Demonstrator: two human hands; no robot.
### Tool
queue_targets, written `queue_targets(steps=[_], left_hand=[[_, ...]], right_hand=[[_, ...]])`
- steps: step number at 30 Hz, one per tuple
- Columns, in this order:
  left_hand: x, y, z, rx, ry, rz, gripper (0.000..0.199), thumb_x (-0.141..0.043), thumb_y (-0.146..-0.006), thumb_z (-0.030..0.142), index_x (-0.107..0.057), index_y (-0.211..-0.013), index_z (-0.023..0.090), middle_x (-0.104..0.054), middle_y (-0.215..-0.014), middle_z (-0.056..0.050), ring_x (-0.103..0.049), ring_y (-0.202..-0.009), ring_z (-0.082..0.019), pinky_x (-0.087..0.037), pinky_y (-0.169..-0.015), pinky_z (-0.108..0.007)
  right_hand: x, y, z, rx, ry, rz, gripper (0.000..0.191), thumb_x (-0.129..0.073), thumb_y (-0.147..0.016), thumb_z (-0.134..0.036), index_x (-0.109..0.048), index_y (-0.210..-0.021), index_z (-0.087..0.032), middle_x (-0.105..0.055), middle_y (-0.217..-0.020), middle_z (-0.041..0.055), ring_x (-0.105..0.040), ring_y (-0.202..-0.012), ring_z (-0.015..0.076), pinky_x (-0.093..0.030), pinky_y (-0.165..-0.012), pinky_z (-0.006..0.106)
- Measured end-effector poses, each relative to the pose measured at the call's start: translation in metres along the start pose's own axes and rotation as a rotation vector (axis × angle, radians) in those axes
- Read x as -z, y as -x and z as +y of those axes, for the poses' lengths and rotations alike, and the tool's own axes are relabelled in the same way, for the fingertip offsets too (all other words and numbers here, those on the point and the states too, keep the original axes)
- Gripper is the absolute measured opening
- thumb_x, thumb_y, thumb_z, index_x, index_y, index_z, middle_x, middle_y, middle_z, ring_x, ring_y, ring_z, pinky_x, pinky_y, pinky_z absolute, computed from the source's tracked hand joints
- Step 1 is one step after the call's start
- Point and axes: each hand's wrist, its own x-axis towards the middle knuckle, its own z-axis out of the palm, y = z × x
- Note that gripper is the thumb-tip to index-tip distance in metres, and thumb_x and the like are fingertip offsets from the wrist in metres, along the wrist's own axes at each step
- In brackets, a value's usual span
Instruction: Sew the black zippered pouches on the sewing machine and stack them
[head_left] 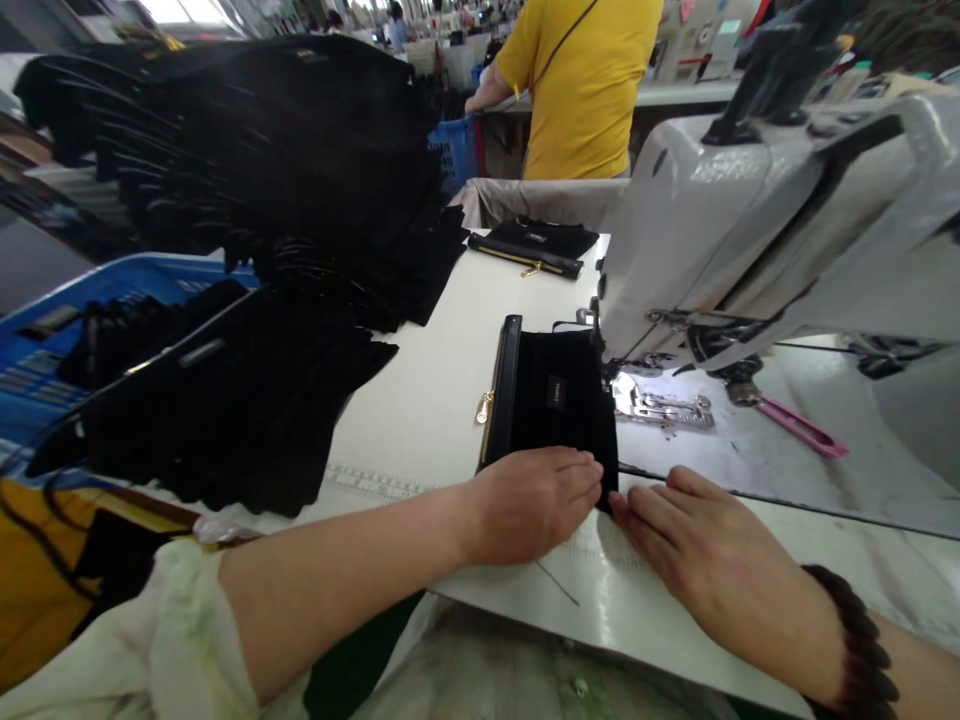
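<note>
A black fabric pouch with a gold zipper along its left side and a small label lies at the sewing machine. Its right edge runs beside the machine's presser foot and metal plate. My left hand is closed over the pouch's near end, fingers together on the fabric and thumb hidden. At the near right corner, the fingertips of my right hand are drawn together on the pouch's edge. A gold zipper pull hangs off the left side.
Another black zippered pouch lies farther back on the white table. Tall stacks of black pieces stand on the left, by a blue basket. Pink-handled tweezers rest under the machine arm. A person in yellow stands beyond.
</note>
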Motion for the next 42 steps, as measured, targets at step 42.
queue_targets(steps=[42], left_hand=[[-0.025, -0.045, -0.081, 0.164, -0.073, -0.369, 0.023, -0.038, -0.086, 0.015, -0.058, -0.097, 0.011, -0.060, -0.102, -0.006, -0.052, -0.096, -0.014, -0.038, -0.084, -0.023]], right_hand=[[-0.030, -0.005, 0.039, -0.196, 0.077, 0.046, 0.029, -0.031, -0.090, -0.017, -0.058, -0.093, -0.009, -0.058, -0.067, 0.0028, -0.048, -0.056, 0.0130, -0.031, -0.058, 0.029]])
